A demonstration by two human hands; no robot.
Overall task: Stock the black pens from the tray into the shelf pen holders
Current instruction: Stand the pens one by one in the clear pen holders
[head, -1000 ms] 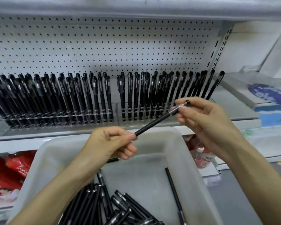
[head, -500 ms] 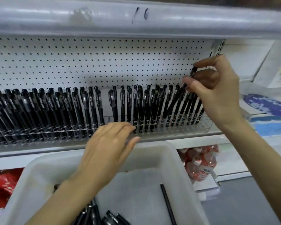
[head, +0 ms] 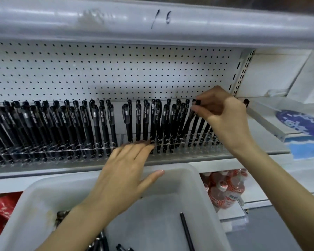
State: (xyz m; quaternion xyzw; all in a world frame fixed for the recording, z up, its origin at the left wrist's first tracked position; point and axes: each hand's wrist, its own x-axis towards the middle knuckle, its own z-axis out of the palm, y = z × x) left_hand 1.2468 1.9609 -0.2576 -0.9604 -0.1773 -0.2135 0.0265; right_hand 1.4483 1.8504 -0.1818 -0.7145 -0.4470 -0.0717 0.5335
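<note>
Pen point(head: 188, 124) is now in among the stocked row point(head: 152, 120), right section, leaning left. R hand point(head: 223, 113) pinches its cap end, thumb + fingers. 1 s ago both hands held it over the tray point(head: 198, 180). L hand point(head: 123, 176) has let go since: fingers straight, holding nothing, over the tray's far rim, tips in front of the clear pen holders point(head: 91, 151), contact unclear. So insertion is underway, prob. only the final push left. Can't tell if the tip is seated, it's lost among neighbouring barrels. Row's right end is hidden behind R wrist. Tray stock: one loose pen point(head: 186, 230), the pile point(head: 101, 241) cut off by frame edge + L forearm, count unknown.
</note>
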